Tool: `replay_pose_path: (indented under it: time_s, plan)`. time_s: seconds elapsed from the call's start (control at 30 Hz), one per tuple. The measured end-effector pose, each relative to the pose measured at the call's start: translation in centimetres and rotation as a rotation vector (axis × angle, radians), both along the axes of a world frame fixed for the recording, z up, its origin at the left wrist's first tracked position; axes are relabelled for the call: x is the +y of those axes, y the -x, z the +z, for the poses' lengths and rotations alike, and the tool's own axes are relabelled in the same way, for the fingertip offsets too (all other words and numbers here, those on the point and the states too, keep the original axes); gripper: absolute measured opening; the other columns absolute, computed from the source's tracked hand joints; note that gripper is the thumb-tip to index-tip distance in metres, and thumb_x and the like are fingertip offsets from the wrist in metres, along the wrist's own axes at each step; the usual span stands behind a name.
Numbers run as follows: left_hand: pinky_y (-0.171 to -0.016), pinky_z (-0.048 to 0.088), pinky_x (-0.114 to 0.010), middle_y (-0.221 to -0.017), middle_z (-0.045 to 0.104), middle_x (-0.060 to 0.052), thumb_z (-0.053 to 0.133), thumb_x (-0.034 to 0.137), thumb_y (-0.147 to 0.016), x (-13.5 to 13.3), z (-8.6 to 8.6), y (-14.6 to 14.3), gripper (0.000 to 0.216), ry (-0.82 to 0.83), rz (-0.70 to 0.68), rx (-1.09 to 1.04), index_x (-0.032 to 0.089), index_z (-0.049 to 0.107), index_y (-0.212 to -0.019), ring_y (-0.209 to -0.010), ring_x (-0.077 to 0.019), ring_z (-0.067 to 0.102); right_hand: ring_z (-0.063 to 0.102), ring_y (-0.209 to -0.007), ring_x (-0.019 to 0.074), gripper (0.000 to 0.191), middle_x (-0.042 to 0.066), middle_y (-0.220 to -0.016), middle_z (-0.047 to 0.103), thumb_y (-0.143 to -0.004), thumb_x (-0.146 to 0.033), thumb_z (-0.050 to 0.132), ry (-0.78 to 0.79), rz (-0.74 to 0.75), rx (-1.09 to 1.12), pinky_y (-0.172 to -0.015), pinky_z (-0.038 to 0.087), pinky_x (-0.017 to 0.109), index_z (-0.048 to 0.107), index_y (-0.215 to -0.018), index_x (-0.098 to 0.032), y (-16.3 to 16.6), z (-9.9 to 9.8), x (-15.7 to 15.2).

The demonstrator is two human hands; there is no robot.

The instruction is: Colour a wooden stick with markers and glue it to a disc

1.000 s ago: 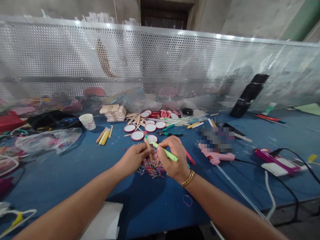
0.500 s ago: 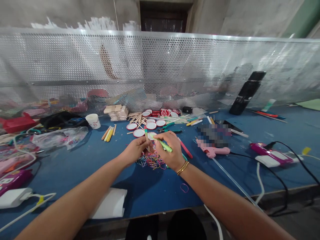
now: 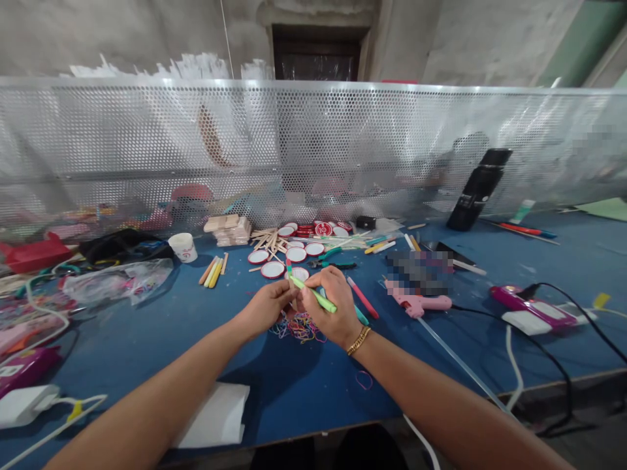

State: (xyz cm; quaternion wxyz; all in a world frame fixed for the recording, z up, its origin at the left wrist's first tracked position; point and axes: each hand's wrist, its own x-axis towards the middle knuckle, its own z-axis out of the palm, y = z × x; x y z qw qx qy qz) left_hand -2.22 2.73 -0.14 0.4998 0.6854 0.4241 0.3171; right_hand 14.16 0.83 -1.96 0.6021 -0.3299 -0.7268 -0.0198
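My left hand (image 3: 267,305) and my right hand (image 3: 330,308) meet over a heap of coloured rubber bands (image 3: 298,326) on the blue table (image 3: 294,385). A light green stick (image 3: 313,295) lies across my right hand, whose fingers are closed on it. Between the pinched fingers of my left hand stands an upright wooden stick with a red and green top (image 3: 289,269). A gold bracelet (image 3: 359,340) circles my right wrist.
Red-rimmed round lids (image 3: 296,253), loose wooden sticks (image 3: 267,236) and a paper cup (image 3: 185,247) lie behind the hands. A pink glue gun (image 3: 416,302) with a clear glue stick is to the right, a plastic bag (image 3: 117,279) to the left. A perforated metal screen (image 3: 313,150) backs the table.
The camera view shifted slightly. Both hands stay together over the rubber bands, with the green stick tilted a little lower in my right hand.
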Motion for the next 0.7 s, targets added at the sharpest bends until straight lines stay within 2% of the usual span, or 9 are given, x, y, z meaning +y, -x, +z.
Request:
replay_pose_path:
  time_s: [0.2, 0.43, 0.7]
  plan:
    - [-0.043, 0.033, -0.018, -0.065, 0.057, 0.001, 0.058, 0.049, -0.084, -0.22, 0.22, -0.13, 0.033, -0.007, 0.018, 0.01, 0.017, 0.056, -0.075, -0.051, -0.0087, 0.051, 0.057, -0.069, 0.0171, 0.006, 0.0, -0.072, 0.063, -0.085, -0.017, 0.055, -0.006, -0.008, -0.009, -0.081, 0.045, 0.038, 0.054, -0.081, -0.022, 0.04, -0.15, 0.07]
    - [-0.043, 0.035, -0.018, -0.068, 0.06, 0.0, 0.058, 0.049, -0.085, 0.23, -0.34, 0.16, 0.033, 0.002, 0.019, -0.025, 0.017, 0.059, -0.081, -0.054, -0.0098, 0.054, 0.057, -0.07, 0.0178, 0.009, 0.001, -0.072, 0.064, -0.087, -0.018, 0.054, -0.001, -0.05, -0.004, -0.08, 0.044, 0.038, 0.054, -0.079, -0.023, -0.06, 0.05, 0.11]
    - [-0.043, 0.035, -0.017, -0.068, 0.058, 0.001, 0.059, 0.048, -0.085, 0.1, -0.19, 0.01, 0.032, -0.008, 0.026, -0.005, 0.017, 0.058, -0.079, -0.054, -0.0093, 0.053, 0.057, -0.069, 0.0168, 0.008, 0.0, -0.072, 0.063, -0.087, -0.018, 0.055, -0.004, -0.017, -0.014, -0.082, 0.043, 0.038, 0.054, -0.08, -0.022, -0.02, -0.03, 0.07]
